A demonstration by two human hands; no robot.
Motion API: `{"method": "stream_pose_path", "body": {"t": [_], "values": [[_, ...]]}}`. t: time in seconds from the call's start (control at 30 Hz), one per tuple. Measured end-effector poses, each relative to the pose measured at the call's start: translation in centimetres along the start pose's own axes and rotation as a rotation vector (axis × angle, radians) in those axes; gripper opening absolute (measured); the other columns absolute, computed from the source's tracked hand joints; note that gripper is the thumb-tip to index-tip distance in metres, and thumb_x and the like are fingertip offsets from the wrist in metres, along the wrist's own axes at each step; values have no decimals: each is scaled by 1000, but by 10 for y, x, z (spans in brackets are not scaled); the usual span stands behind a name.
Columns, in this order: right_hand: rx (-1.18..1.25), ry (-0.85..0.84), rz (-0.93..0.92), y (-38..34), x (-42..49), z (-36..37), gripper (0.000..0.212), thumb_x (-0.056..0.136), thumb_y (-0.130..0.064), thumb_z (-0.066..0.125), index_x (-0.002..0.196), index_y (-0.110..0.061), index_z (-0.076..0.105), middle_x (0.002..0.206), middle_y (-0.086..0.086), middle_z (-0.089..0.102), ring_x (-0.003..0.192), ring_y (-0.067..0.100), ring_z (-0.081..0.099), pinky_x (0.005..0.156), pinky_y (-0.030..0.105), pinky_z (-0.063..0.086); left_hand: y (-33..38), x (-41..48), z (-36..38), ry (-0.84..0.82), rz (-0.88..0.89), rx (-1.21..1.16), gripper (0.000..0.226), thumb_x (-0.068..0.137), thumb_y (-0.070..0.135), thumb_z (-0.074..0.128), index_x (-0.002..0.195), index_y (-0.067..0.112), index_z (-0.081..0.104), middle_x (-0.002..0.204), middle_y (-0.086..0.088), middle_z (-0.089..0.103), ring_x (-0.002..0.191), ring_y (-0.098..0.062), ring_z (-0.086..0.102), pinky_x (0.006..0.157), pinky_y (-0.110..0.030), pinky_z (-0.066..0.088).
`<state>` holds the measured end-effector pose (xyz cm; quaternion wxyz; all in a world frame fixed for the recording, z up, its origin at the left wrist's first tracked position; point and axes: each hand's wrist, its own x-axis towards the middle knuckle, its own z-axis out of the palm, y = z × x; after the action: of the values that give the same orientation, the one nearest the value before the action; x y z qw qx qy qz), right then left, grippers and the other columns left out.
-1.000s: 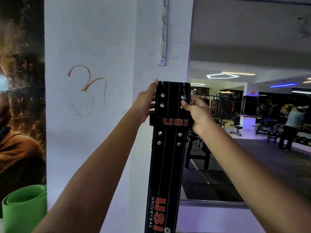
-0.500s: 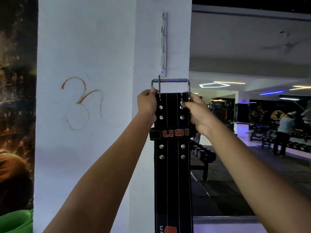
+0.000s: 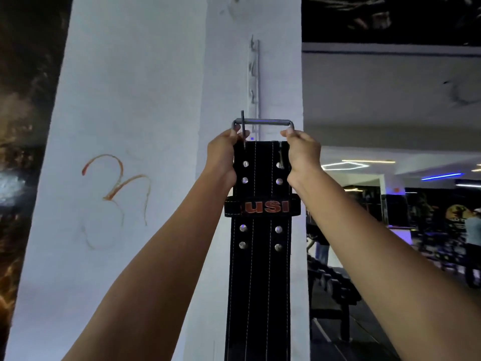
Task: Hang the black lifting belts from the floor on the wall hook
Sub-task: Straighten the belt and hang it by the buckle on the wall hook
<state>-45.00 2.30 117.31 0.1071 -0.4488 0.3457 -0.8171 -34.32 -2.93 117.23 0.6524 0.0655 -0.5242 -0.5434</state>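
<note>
Belt [image 3: 261, 269]: gripped at both top corners by left hand [image 3: 223, 156] and right hand [image 3: 303, 155], fingers closed, so it hangs straight.
Buckle [image 3: 263, 122]: kept free above the fingertips, just below the hook rack [image 3: 254, 74], likely for hooking.

Orange scrawl [image 3: 115, 196] marks the white pillar [image 3: 135, 87].

Dim, bluish indoor light; ceiling strip lights [image 3: 364, 162] glow at right, the wide-angle edges bending and slightly soft.

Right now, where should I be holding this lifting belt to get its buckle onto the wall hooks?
Grip the belt at its two top corners, left hand and right hand coming from either side. That leaves the buckle bar clear to slip over the hook rack above.
</note>
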Motion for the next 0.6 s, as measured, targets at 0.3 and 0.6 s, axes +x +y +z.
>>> {"method": "stream_pose_path", "body": {"t": [0.3, 0.6], "values": [[20, -18, -47, 16, 62, 32, 26, 94, -24, 49, 101, -6, 67, 118, 14, 64, 75, 17, 53, 55, 31, 46, 3, 74, 11, 145, 115, 64, 25, 92, 27, 57, 71, 12, 59, 66, 0, 60, 54, -11, 49, 51, -23, 40], [-28, 5, 15, 37, 84, 30, 33, 91, -25, 54, 101, 6, 62, 105, 20, 66, 90, 24, 55, 82, 38, 49, -20, 104, 5, 161, 95, 77, 28, 89, 18, 62, 65, 5, 57, 66, -7, 60, 47, -17, 57, 51, -25, 50]]}}
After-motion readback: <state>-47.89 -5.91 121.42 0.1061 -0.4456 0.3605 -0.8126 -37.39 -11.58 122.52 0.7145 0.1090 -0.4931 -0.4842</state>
